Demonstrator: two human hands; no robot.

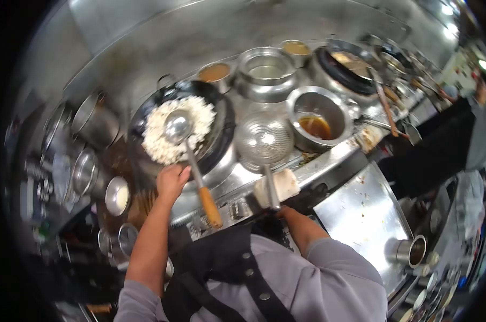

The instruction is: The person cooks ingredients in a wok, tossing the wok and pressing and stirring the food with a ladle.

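A black wok (225, 126) with a heap of white rice (156, 129) sits on the left burner. My left hand (173, 181) is closed on the wok's near edge, its thumb pointing right. A steel ladle (177, 127) rests bowl-down on the rice, and its wooden handle leans out over the near rim, just right of that hand. A round wire strainer (265, 140) lies on the stove top with its handle toward me. My right hand (287, 212) is at the end of the strainer's handle; its fingers are mostly hidden, so a grip cannot be made out.
Behind stand a large steel pot (267, 72) and a container of brown liquid (214, 72). Another pot (319, 115) holds dark broth. A second wok (355, 59) is at the back right. A folded cloth (278, 188) lies on the stove edge. Another person's dark apron (430, 145) shows at right.
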